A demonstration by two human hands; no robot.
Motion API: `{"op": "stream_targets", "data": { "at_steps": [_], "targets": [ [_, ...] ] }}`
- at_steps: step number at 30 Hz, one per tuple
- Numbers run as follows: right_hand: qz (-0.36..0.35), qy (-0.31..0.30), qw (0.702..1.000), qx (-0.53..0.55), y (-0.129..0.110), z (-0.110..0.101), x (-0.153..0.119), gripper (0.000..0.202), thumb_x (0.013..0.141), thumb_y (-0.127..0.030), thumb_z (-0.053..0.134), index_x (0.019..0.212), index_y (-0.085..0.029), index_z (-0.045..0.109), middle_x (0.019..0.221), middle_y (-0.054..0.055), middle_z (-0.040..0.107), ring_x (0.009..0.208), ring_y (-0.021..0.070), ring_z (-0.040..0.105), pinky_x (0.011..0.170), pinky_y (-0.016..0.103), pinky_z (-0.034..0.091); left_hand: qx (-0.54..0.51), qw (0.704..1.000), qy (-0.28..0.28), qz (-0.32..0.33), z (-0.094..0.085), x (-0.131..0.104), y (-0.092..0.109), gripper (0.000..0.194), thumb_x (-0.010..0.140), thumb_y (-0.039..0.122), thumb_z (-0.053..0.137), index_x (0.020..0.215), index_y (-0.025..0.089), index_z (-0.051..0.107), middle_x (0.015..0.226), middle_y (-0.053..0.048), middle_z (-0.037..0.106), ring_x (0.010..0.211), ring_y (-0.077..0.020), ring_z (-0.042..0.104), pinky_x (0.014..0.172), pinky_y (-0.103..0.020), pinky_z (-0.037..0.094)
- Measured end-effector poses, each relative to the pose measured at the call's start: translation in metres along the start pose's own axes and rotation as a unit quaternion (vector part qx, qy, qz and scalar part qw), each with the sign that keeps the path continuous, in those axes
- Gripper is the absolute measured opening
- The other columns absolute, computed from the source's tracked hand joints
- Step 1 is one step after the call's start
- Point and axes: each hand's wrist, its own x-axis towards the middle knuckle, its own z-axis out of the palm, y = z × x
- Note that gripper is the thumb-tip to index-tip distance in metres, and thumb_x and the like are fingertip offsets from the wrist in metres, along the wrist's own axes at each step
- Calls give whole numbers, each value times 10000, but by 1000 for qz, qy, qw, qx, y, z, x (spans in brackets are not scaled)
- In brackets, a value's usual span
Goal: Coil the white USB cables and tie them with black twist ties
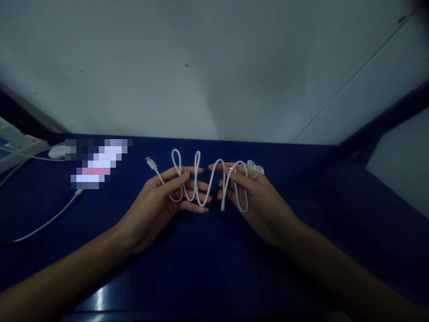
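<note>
Head cam view: both hands are out over a blue table (208,268), sharing one white cable (211,181). It's strung between them in loose up-and-down bends. Left hand (157,197) has its thumb down on the cable, clamping it against the fingers, with the other fingers fanned out under the bends. The plug (151,163) pokes up free past that hand. Right hand (261,192) looks to be pinching its part between thumb and fingers, with a couple of long loops lying across it. Fingertips are near each other but look apart.

For handling cable like this, imo: go light with both thumbs, enough to stop the bends slipping without creasing them. Even up the loops too, since the right ones sit a bit lower than the left. I'd leave the plug alone and nudge the cord itself; a twist in that middle strand could easily snag.

Just past the right hand is a small white bundle (255,167), can't tell if it's the same cable. Over on the left, another white cord (53,220) runs to a pixelated patch (100,165).
</note>
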Motion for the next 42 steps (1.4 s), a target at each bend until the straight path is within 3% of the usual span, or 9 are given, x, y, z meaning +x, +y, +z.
{"op": "stream_targets", "data": {
  "at_steps": [9,17,21,27,32,39,42],
  "targets": [
    [25,2,999,29,0,-1,0,176,1044,-335,701,1147,-286,835,789,-7,532,755,169,545,737,325,546,4,1000,4,5,-4,-1,0,256,1086,210,600,1254,119,770,1049,-153,823,905,-261,819,774,-347,716],
    [64,21,994,85,-3,-1,-1,216,951,-284,663,1059,-183,820,689,-28,404,698,181,477,685,344,506,-2,1000,12,6,-1,0,0,226,1080,201,606,1215,118,768,1022,-143,820,903,-262,819,764,-346,715],
    [58,7,987,147,-3,-3,0,262,921,-300,608,1070,-204,801,716,-8,450,734,215,508,721,386,516,1,1000,11,8,0,-1,1,230,1082,202,603,1221,115,766,1034,-151,819,911,-263,817,778,-358,717],
    [69,19,988,137,-6,0,-1,345,983,-343,543,1186,-210,788,770,19,530,779,249,576,777,423,533,-1,1000,15,11,-1,-1,0,230,1074,204,616,1217,123,777,1036,-158,825,899,-265,819,766,-361,716],
    [62,7,986,154,-7,2,-3,329,1052,-359,528,1098,-190,806,806,22,540,787,232,585,791,415,553,1,1000,22,15,-1,-1,0,228,1070,206,624,1216,121,777,1030,-156,825,911,-269,821,767,-353,715],
    [58,10,991,119,-6,1,-3,222,1042,-279,610,1052,-216,822,919,36,612,863,217,611,836,381,560,2,999,28,16,-2,-1,1,225,1076,194,610,1202,116,779,1025,-158,827,912,-269,821,768,-356,718],
    [51,3,992,114,-5,0,-3,283,1072,-379,591,1063,-237,835,934,40,626,851,213,610,845,371,567,-2,1000,26,13,-1,-1,0,228,1077,197,609,1200,120,784,1020,-155,826,905,-266,820,766,-355,719]
  ]
}}
